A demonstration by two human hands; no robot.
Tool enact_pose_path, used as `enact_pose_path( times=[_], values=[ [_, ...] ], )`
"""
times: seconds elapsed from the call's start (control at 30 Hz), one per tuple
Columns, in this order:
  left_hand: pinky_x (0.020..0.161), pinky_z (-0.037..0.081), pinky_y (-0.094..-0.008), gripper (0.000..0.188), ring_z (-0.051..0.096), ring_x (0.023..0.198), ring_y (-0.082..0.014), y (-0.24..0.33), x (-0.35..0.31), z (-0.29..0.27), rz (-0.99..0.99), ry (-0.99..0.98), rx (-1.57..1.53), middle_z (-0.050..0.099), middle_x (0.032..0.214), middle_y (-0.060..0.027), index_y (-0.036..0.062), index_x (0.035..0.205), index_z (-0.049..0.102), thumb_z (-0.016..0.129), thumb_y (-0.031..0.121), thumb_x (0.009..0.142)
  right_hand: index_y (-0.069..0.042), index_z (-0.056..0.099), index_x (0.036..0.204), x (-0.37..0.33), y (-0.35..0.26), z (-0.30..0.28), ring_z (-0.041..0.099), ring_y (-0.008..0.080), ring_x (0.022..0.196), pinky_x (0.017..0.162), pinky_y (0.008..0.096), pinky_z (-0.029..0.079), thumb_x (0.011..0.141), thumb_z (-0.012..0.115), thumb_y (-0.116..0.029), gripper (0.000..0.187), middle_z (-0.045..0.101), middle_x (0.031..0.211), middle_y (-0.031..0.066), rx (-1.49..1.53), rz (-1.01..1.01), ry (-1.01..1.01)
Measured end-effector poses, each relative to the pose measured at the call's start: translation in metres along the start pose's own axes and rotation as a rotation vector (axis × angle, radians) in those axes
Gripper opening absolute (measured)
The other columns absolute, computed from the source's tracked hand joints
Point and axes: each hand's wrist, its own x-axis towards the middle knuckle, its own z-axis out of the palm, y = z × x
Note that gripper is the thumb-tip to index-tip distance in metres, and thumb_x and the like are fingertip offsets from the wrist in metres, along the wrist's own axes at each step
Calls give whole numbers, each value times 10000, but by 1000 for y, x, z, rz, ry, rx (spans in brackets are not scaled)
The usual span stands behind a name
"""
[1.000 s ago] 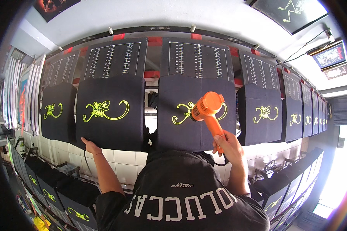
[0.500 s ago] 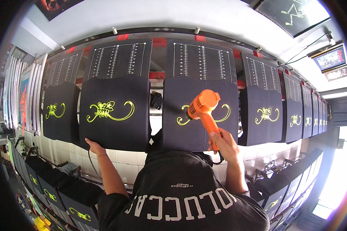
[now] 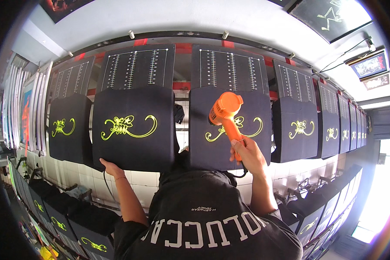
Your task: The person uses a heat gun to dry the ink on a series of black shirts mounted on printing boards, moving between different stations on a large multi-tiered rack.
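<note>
My right hand [image 3: 249, 155] is wrapped round the handle of an orange heat gun [image 3: 228, 105]. The gun is held over a black shirt [image 3: 203, 151] stretched on a printing board [image 3: 242, 67]; its body covers part of the shirt's yellow-green line print. To the left lies another black shirt [image 3: 134, 154] on its board, its winged print with curling tails fully visible. At that board's near left corner is my left hand [image 3: 113, 169], thumb at the edge and the other fingers mostly hidden. A dark cord [image 3: 108, 186] hangs beside this hand.
More shirt-covered boards [image 3: 295, 134] run in a row to the right, and one [image 3: 67, 141] stands at the left. A second row [image 3: 89, 229] lies behind me on both sides. Framed screens [image 3: 32, 108] stand upright at far left. A metal rail [image 3: 177, 34] borders the row's far side.
The heat gun has risen slightly away from me, with its nozzle now farther up the shirt, above the print. My left hand stays at the board's corner. The whole view has shifted a little.
</note>
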Motion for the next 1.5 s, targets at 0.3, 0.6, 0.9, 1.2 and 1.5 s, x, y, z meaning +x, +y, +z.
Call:
enact_pose_path(
  times=[0.3,0.6,0.9,1.2,1.5],
  values=[
    [945,531,-378,790,636,1083,-318,-3,6,-1,-5,-24,-34,597,1266,-214,-198,1226,512,517,539,940,-16,577,1009,-6,2,0,621,98,626,512,223,455,962,577,-287,275,587,767,16,-1,49,124],
    [1020,471,-419,808,581,1172,-362,-5,6,-4,14,-101,-15,539,1347,-225,-189,1338,405,433,531,971,-21,579,1028,-34,39,-36,615,109,570,442,224,453,967,578,-291,277,594,751,29,89,33,336],
    [1035,460,-426,808,575,1180,-370,-15,25,-9,51,-146,-46,525,1362,-232,-183,1353,390,420,530,975,6,570,1013,-38,37,-18,626,108,614,478,228,459,976,561,-288,296,599,769,40,156,11,157],
    [992,499,-390,743,594,1156,-331,-8,14,-5,23,-118,-86,548,1334,-218,-183,1287,464,470,492,974,23,573,1001,-41,27,-1,600,101,581,479,228,455,967,564,-222,247,578,739,30,47,37,161],
    [950,530,-387,743,626,1101,-325,-11,21,-4,-3,-40,-63,580,1292,-216,-192,1241,498,499,496,962,22,565,995,-56,29,1,605,101,590,487,234,456,964,574,-232,256,586,740,27,34,44,38]
  ],
)
